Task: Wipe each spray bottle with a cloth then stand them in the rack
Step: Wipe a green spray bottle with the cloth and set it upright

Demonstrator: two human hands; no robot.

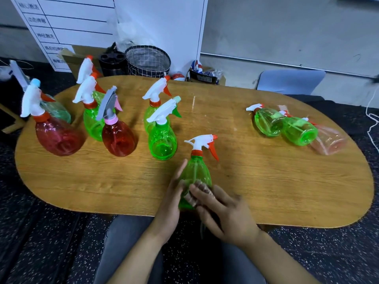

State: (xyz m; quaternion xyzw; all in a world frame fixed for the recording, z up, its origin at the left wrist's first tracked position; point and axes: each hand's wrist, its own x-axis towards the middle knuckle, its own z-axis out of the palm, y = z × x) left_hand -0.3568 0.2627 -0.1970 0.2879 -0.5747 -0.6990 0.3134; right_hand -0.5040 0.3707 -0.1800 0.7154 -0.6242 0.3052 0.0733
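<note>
A green spray bottle (196,175) with a white and orange trigger head stands tilted at the table's near edge. My left hand (171,203) grips its lower body from the left. My right hand (225,212) lays its fingers flat against the bottle's lower right side, and what looks like a dark cloth (212,217) is tucked under the palm, mostly hidden. Several bottles stand upright on the left, among them a red bottle (119,138) and a green bottle (163,140). Three more lie on their sides at the right: two green bottles (268,121) and a pink bottle (330,140). No rack is recognisable.
The oval wooden table (266,181) has bare wood in the middle and along the front right. Behind it on the floor are a checked fabric basket (148,60), a black container (111,62), a cardboard box and a white board. A blue chair (291,82) stands at the back right.
</note>
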